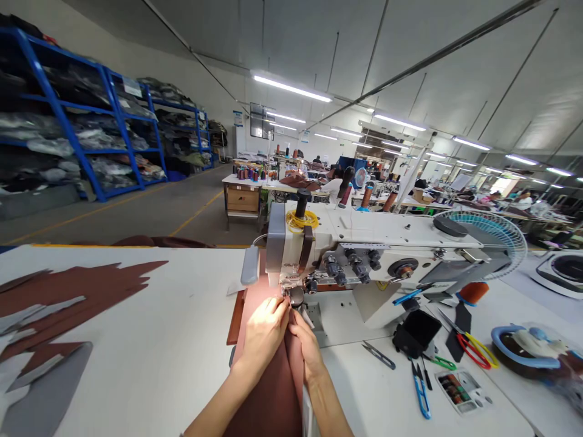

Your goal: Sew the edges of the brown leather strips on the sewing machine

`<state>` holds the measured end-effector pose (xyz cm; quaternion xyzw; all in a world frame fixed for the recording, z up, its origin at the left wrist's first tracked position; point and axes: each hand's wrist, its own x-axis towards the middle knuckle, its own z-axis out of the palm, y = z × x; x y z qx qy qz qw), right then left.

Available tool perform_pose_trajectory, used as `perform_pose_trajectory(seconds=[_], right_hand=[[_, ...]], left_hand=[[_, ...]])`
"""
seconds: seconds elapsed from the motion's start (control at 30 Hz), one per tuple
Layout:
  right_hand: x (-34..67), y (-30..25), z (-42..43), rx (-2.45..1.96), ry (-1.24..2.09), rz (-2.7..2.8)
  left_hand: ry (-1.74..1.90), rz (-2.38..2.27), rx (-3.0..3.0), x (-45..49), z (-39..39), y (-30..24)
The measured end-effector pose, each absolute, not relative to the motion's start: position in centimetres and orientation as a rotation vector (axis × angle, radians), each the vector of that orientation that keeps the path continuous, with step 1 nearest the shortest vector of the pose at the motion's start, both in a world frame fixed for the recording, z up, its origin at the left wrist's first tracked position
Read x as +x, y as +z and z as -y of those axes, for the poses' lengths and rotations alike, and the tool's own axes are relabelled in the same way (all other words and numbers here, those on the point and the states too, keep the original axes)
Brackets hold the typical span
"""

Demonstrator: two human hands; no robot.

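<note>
In front of me stands a white industrial sewing machine (319,233), its lit needle area just beyond my fingertips. A reddish-brown piece of material (268,388) runs from under the needle area toward me and hangs down over the table's front. My left hand (268,325) pinches this material close to the presser foot, fingers bent. On the other side of the fold, my right hand (305,343) grips the material's edge with thumb and fingers. Both sets of fingertips nearly meet below the needle, which they partly hide.
Cut brown pieces (82,291) lie on the white table (150,358) at left. To the right are thread snips (379,355), blue snips (421,391), a black box (416,334), red-and-yellow-handled scissors (476,349) and a bobbin case (462,388). Other people sit at workstations behind.
</note>
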<state>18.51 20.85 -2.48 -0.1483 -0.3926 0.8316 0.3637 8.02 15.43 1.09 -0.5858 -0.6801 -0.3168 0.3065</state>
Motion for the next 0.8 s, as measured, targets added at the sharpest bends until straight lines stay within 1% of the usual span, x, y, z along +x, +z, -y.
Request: perform_pose_trajectory(seconds=[0.13,0.47,0.8], right_hand=[[18.5,-2.3,-20.7,-0.342,2.137,1.040],[18.8,-1.7,-20.5,-0.432,2.027,1.207],[19.6,-2.1,-21.1,-0.334,2.174,1.183]], left_hand=[[-0.875,1.820,-1.591,8.0,-15.3,1.1],[-0.893,1.846,-1.683,7.2,-15.1,1.6],[-0.770,1.769,-1.796,6.5,-14.5,1.2]])
